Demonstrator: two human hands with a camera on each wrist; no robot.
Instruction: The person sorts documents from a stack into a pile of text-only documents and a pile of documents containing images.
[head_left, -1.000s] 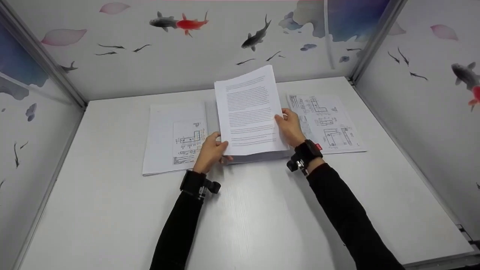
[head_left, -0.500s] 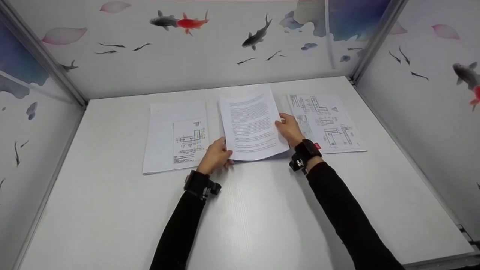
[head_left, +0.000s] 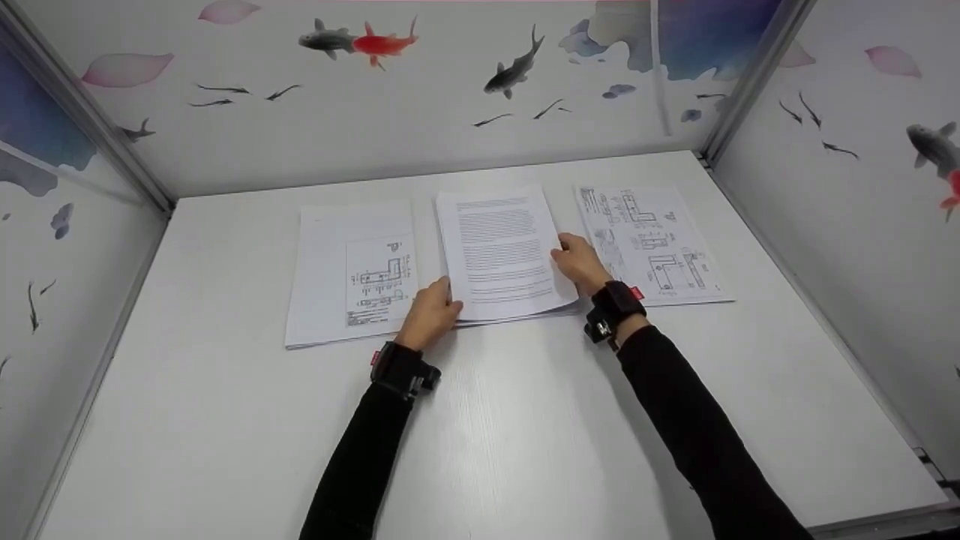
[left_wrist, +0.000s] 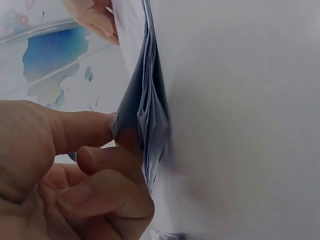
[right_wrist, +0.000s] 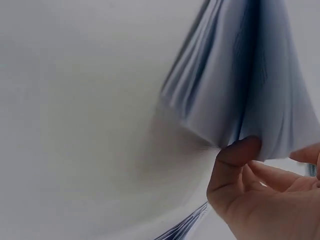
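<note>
The middle paper stack [head_left: 501, 251], its top sheet covered in printed lines, lies on the white table between two other stacks. At its near left corner my left hand [head_left: 429, 313] pinches sheets; in the left wrist view the thumb is on one face and a finger reaches in behind, with the corner sheets [left_wrist: 147, 107] fanned apart. My right hand [head_left: 581, 264] holds the stack's right edge. The right wrist view shows raised, curved sheets [right_wrist: 270, 100] between its thumb and fingers, with lower sheets separated from them.
To the left lies a paper stack [head_left: 322, 292] with a small technical drawing on its top sheet. On the right is another stack [head_left: 660, 244] bearing larger drawings. Printed wall panels [head_left: 420, 120] enclose the back and sides of the table [head_left: 480, 450].
Both hands have lowered the raised sheets from a tilted position until they lie nearly flat on the middle stack. The hands moved slightly down and toward the body; the side stacks stayed put.
</note>
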